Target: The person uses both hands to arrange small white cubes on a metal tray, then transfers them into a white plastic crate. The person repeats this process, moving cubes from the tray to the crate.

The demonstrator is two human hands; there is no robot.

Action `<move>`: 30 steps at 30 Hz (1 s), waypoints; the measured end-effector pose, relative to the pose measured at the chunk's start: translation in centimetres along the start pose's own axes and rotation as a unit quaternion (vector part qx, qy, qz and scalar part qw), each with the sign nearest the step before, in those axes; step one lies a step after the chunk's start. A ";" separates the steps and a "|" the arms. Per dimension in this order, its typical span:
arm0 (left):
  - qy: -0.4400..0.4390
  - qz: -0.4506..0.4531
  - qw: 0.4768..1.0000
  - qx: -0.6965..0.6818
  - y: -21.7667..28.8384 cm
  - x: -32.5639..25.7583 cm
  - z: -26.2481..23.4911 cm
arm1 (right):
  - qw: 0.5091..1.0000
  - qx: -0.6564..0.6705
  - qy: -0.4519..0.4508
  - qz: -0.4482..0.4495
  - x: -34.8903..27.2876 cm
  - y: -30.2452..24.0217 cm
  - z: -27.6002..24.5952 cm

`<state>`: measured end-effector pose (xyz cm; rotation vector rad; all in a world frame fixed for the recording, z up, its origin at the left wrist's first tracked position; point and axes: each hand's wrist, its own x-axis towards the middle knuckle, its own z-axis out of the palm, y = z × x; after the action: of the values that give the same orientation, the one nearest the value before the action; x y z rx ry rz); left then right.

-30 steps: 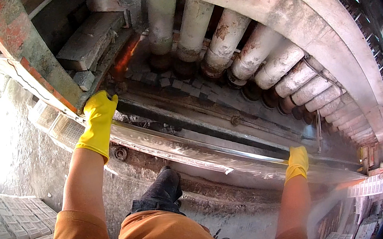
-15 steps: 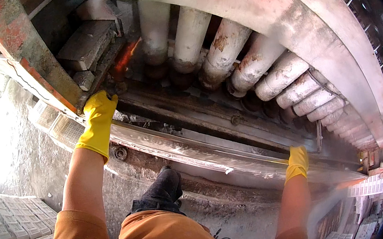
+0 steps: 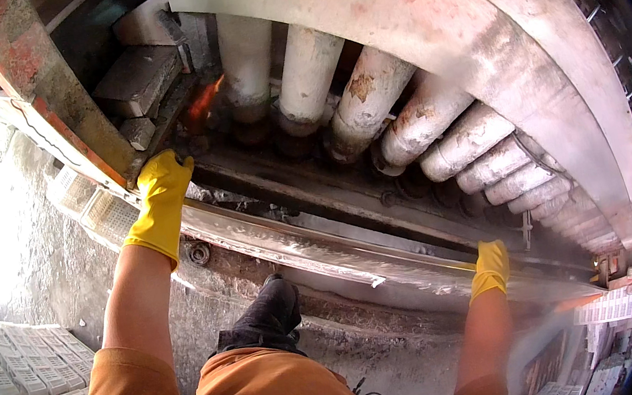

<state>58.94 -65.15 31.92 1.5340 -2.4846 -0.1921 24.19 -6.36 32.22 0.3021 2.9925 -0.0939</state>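
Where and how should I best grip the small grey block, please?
Probably grip the small grey block by its opposite sides, coming from the near side, by the left hand: it looks compact and angular, and a larger block sits just behind.

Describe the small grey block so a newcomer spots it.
Find the row of thick pale cylinders, then the grey slab left of them. Between that slab and the yellow-gloved left hand sits the small grey block, stubbier and far smaller than the slab.

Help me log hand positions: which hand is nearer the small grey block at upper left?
Left. The left hand is just below the small grey block in the picture; the right hand is farther off, down and to the right.
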 end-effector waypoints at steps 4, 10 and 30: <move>0.002 0.000 1.000 0.003 -0.2 -0.2 0.0 | 1.000 -0.006 0.004 0.000 -0.5 -0.3 -0.1; 0.017 0.008 1.000 -0.004 -0.8 -1.4 0.0 | 1.000 -0.007 -0.010 0.017 -2.6 0.2 -0.9; -0.022 0.011 1.000 -0.002 -3.3 -4.1 -0.9 | 0.998 0.032 0.023 0.045 -6.1 3.6 1.1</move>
<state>63.80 -62.98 31.62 1.5173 -2.5319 -0.2290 30.98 -4.12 31.83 0.4511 3.0198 -0.1749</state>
